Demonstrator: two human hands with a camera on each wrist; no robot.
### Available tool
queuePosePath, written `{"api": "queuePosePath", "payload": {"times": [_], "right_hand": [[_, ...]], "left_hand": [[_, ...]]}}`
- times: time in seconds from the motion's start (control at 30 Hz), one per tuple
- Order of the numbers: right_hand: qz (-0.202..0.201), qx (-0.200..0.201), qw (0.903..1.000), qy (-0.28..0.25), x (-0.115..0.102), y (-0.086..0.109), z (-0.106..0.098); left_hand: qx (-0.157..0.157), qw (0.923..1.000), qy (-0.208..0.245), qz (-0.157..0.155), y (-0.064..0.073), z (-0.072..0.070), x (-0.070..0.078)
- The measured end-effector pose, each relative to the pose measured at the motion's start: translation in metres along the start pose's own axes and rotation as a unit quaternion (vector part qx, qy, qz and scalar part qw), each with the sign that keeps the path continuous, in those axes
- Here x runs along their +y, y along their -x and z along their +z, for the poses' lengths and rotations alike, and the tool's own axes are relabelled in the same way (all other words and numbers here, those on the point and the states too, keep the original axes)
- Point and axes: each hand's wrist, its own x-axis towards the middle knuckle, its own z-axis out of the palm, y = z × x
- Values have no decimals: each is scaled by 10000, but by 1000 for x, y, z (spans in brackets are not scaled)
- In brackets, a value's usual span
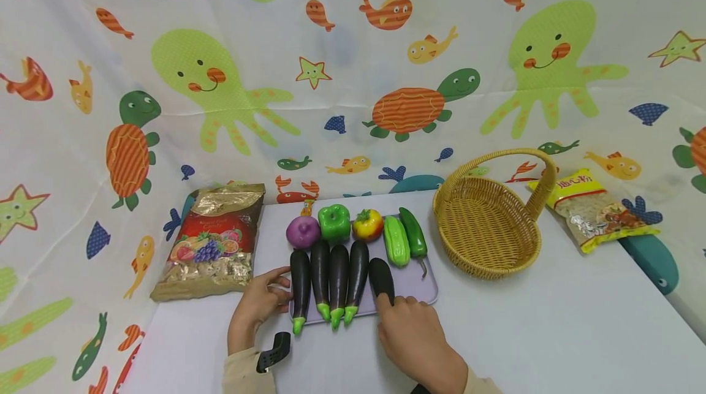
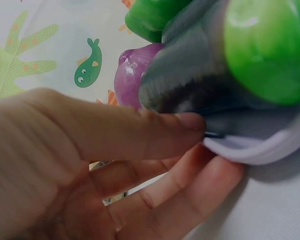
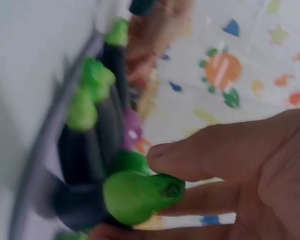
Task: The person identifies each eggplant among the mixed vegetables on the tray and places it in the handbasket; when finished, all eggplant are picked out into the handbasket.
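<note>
Tray (image 1: 415,285) on white table (image 1: 557,326), 5 eggplants (image 1: 338,280), sea-creature curtain (image 1: 353,54) behind.

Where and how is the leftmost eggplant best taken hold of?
Probably grip the leftmost eggplant by its green stem end, from the near side: that end juts past the near edge of the tray, while another eggplant lies close beside the body.

Five long, glossy, dark-purple eggplants (image 1: 339,277) are showing, while one round purple onion (image 1: 303,233), one shiny green bell pepper (image 1: 334,223), one round red-and-yellow piece of produce (image 1: 368,225), one oblong pale-green vegetable (image 1: 397,242) and one slender dark-green chili pepper (image 1: 412,232) are bringing the vegetables to ten. One rectangular lilac tray (image 1: 415,287), one woven tan basket (image 1: 488,241), two printed plastic bags (image 1: 212,241) and two bare hands (image 1: 413,336) are also appearing.
</note>
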Motion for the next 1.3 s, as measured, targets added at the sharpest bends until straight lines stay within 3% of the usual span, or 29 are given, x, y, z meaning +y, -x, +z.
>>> {"api": "queuePosePath", "payload": {"times": [0.13,0.27,0.47,0.7,0.93,1.07,1.23,1.3], "right_hand": [[64,-230,9994,-255,16,0,-18],[386,-386,9971,-530,34,-4,-32],[1012,-388,9797,-1689,65,-15,-39],[1404,91,9365,-3213,95,-22,-28],[2257,253,8935,-3873,102,-24,-24],[2553,295,8636,-4338,103,-21,-29],[2515,576,8239,-5045,110,-17,-40],[2441,771,8156,-5189,115,-15,-47]], "left_hand": [[20,10000,-40,-14,0,-1,0],[-4,10000,-35,-30,0,-2,1],[16,9999,-127,-50,1,-3,2],[1,9999,-109,-56,0,-4,1],[-18,10000,-31,-66,0,-4,2],[-17,9999,-5,-105,0,-3,2],[-23,9999,22,-102,0,-2,1],[1,9999,32,-115,0,-1,1]]}}
